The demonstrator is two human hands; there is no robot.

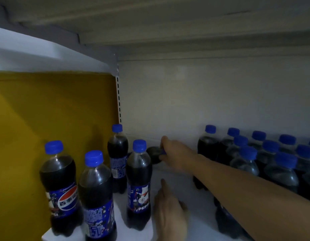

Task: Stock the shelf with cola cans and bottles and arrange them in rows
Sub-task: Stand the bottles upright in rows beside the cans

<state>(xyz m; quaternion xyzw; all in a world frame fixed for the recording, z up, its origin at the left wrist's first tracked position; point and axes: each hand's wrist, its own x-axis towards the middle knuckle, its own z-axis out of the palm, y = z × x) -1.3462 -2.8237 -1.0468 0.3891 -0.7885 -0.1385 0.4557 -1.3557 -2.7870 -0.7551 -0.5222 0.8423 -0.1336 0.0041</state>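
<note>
one cola bottle point(154, 154) tipped, cap toward right, neck gripped by right hand point(175, 152), left hand point(168, 213) loosely open

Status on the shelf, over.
Right hand grips a tilted bottle by its cap at the shelf back. Left hand open beside the front bottle. Standing bottles flank the reach on both sides.

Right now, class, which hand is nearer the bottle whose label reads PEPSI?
Left. The left hand is just right of the PEPSI bottle; the right hand reaches past it, gripping a rear bottle farther back.
</note>
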